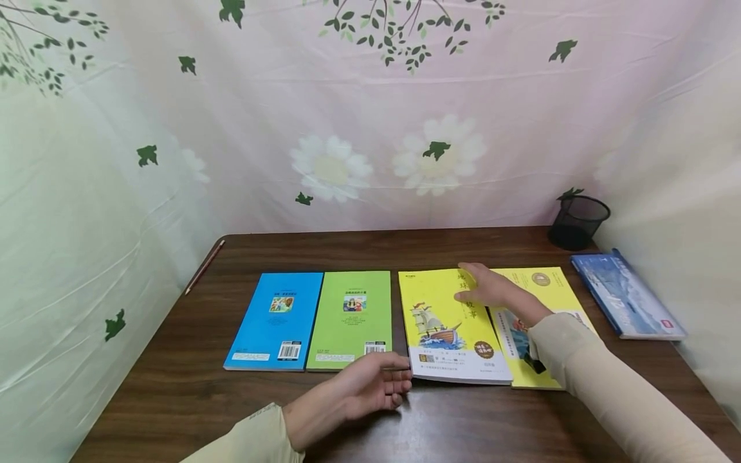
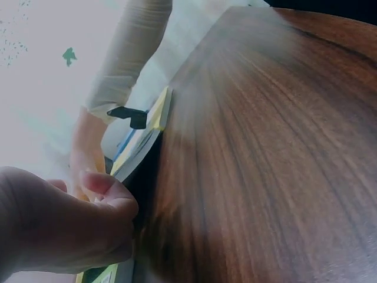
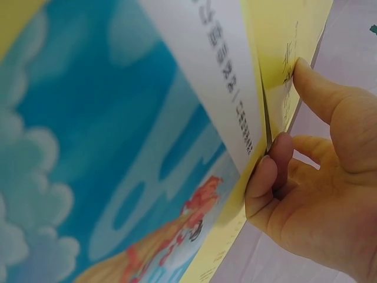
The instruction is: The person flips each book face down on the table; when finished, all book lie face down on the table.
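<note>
Dark wood grain fills the table [image 1: 173, 392] from my head view, with a flowered cloth [image 1: 359, 128] hung behind it. Five books lie along it: a blue book [image 1: 274, 319], a green book [image 1: 351, 318], a yellow ship book [image 1: 448, 325], a second yellow book [image 1: 550, 302] partly under it, and a blue-white book [image 1: 628, 296] off at the right. My right hand [image 1: 492, 290] lies on the ship book's upper right part, thumb on the cover and fingers going over its right edge, which would explain why that side rides above its neighbour. My left hand [image 1: 373, 386] sits at the book's near left corner, fingers loosely curled and touching the edge, steadying rather than gripping, I judge. A pencil [image 1: 204, 265] lies at the far left and a black mesh cup [image 1: 577, 222] stands at the back right.

From the left wrist, the left hand [image 2: 65, 227] shows curled fingers against the book's corner [image 2: 144, 135], which is raised off the wood; the picture is blurred, so I cannot tell whether a fingertip is tucked beneath.

From the right wrist, the right hand [image 3: 318, 171] pinches the ship book's cover edge [image 3: 277, 71], thumb on top and fingers [image 3: 271, 171] under, with the second yellow book's cloud picture [image 3: 88, 153] exposed beneath.
</note>
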A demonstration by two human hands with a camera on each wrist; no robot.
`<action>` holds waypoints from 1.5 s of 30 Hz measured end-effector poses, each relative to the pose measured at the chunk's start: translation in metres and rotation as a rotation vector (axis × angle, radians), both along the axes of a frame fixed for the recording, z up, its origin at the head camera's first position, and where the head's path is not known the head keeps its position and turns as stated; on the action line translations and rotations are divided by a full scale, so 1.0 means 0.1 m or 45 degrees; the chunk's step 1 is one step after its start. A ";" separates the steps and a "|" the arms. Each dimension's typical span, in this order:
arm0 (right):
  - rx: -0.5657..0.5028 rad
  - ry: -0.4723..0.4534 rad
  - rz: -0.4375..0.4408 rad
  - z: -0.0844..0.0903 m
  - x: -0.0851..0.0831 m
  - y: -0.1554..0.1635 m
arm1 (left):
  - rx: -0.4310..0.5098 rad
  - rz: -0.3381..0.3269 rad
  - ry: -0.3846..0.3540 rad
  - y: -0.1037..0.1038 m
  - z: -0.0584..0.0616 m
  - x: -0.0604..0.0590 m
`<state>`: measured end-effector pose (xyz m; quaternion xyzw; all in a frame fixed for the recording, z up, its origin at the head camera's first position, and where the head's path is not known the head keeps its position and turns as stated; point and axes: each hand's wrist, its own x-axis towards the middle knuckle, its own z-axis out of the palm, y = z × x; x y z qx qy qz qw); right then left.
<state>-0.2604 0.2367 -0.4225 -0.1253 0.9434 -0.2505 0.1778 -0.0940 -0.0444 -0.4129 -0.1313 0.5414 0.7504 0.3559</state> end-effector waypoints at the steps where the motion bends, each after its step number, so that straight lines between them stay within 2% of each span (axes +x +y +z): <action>1: 0.000 -0.001 -0.002 0.00 0.00 0.00 | -0.009 -0.006 0.004 0.01 0.00 0.00; 6: 0.023 -0.008 -0.003 0.00 -0.01 0.00 | -0.073 -0.025 0.029 0.03 0.00 0.00; 11: 0.051 -0.014 -0.014 0.00 -0.01 -0.01 | -0.212 -0.036 0.179 0.06 -0.02 -0.05; 18: 0.087 0.009 -0.039 0.03 0.02 -0.03 | -0.387 0.070 0.355 0.05 -0.04 -0.13; 22: 0.096 0.041 -0.057 0.03 0.04 -0.07 | -0.458 0.093 0.448 0.03 -0.04 -0.16; 30: 0.112 0.057 -0.067 -0.02 0.03 -0.07 | -0.495 0.069 0.568 0.05 -0.07 -0.15; 37: 0.141 0.080 -0.059 -0.03 0.04 -0.09 | -0.510 0.108 0.618 0.02 -0.06 -0.18; 45: 0.224 0.230 0.010 0.09 0.13 -0.33 | -0.536 0.135 0.825 -0.01 0.01 -0.20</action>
